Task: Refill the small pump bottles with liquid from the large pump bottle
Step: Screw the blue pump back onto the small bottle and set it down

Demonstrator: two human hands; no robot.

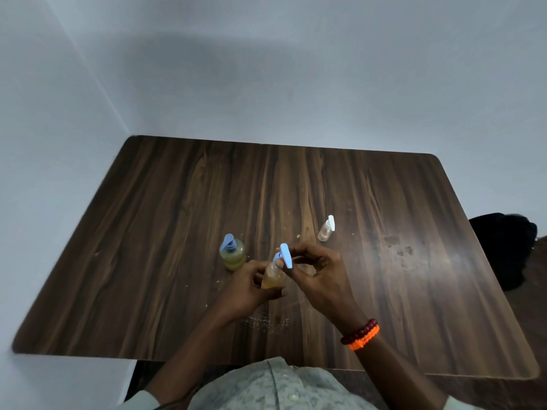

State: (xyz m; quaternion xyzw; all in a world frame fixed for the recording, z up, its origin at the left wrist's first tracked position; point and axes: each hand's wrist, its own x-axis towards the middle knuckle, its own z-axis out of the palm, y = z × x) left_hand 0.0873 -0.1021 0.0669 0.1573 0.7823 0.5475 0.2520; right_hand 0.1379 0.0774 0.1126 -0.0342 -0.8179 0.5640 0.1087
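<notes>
left hand grips a small clear bottle of amber liquid at table centre; right hand pinches its pale blue pump head. large blue-pump bottle stands at ten o'clock, empty white-pump bottle at one. risk: a tilted bottle spills while the pump is loose.

I see a plain indoor room. A dark wood-grain tabletop sits in the corner of bare pale walls.

What we cannot make out

Our left hand hides the small bottle's base; the dark bag runs past the right edge.
</notes>
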